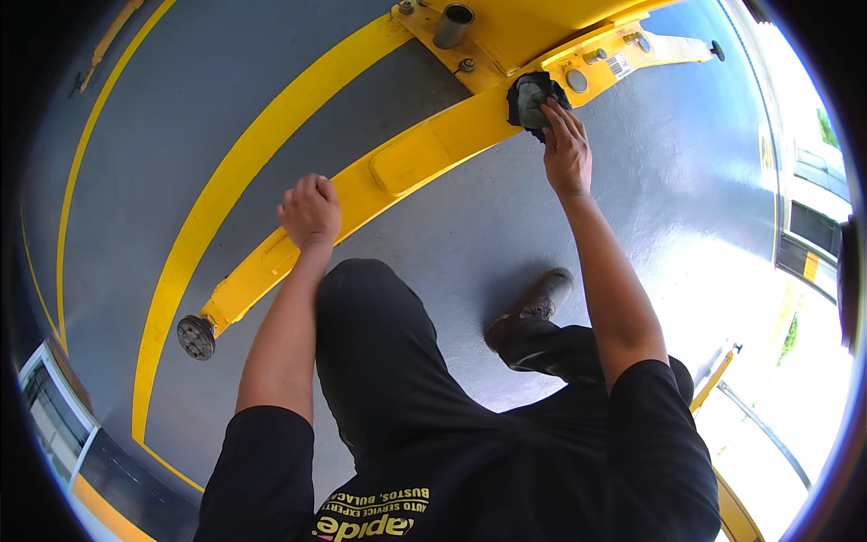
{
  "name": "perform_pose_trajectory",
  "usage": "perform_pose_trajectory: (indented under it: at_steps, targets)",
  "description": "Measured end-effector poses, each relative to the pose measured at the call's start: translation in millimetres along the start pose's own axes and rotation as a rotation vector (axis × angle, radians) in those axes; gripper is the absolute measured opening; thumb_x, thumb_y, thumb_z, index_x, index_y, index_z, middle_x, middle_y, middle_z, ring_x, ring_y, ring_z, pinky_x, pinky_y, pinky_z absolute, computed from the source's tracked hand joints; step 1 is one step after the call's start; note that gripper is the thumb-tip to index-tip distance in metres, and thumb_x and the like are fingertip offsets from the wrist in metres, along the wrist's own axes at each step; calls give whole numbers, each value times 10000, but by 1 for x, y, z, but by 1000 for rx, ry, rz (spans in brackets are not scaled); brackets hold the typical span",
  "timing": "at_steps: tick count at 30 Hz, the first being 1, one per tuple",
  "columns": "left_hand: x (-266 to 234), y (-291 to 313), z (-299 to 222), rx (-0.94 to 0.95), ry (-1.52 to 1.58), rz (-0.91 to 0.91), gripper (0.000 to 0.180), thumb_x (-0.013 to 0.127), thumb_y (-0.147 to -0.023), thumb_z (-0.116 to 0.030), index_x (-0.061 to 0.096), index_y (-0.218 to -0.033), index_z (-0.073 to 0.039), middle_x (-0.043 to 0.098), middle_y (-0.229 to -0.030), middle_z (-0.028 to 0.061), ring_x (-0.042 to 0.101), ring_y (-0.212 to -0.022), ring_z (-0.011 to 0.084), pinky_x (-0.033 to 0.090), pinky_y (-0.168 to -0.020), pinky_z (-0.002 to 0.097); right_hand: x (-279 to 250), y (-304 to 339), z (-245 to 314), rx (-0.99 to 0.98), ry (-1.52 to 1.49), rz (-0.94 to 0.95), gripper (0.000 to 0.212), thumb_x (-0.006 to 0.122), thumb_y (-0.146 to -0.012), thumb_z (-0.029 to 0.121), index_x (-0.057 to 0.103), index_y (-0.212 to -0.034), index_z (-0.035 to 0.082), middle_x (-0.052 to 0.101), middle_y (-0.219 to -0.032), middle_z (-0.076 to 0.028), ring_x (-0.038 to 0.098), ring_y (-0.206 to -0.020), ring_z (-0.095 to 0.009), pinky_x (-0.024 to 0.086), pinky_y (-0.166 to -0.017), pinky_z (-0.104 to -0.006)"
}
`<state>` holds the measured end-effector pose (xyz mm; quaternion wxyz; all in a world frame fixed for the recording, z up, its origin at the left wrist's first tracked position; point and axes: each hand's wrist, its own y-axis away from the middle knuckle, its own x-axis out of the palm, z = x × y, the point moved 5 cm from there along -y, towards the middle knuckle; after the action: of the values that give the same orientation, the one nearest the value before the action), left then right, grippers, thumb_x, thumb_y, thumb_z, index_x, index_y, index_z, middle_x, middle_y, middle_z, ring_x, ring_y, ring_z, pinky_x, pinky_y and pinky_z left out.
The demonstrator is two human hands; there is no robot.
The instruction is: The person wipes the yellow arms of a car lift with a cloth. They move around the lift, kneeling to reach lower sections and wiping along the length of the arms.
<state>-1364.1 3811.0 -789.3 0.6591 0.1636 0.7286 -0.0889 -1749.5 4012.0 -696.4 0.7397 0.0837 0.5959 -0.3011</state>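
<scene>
Your stance: you crouch over the grey floor (470, 226), one knee up, your shoe (535, 303) planted beside the yellow lift arm (379, 176).
Left hand (310, 211): closed in a loose fist and resting on the arm's near stretch; it grips nothing that shows.
Right hand (567, 149): fingers spread flat, pressing a dark rag (531, 98) onto the arm's far joint.
Rag: bunched on the yellow metal, just beside the bolts and round cap.
Risk, balance: you lean far forward on both arms; if the arm swings on its pivot, you could tip.
Risk, pinch: your right fingers lie near the joint; any movement there could nip them or snag the rag.
Container: the open grey tube (452, 25) on the base plate; I cannot tell what is inside.
</scene>
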Motion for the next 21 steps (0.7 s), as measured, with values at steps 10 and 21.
perform_pose_trajectory:
  at_steps: [10,21]
  targets:
    - [1,0,-1,-10,-8,9,352,446,-1099,-341,724,-1014,-143,756,-1091,41,699,-1077,288,511,-961,494,-24,-60,0,200,108,-103,610,584,-1071,427,512,-1585,105,430,-1694,-111,351,-1585,-319,297,-1292,-486]
    - [4,0,1,-7,-17,-24,347,442,-1095,-326,702,-1004,-116,748,-1099,50,693,-1071,311,518,-942,507,15,-90,-11,430,114,3,770,698,-999,502,480,-1618,98,363,-1751,-62,261,-1641,-282,223,-1323,-510]
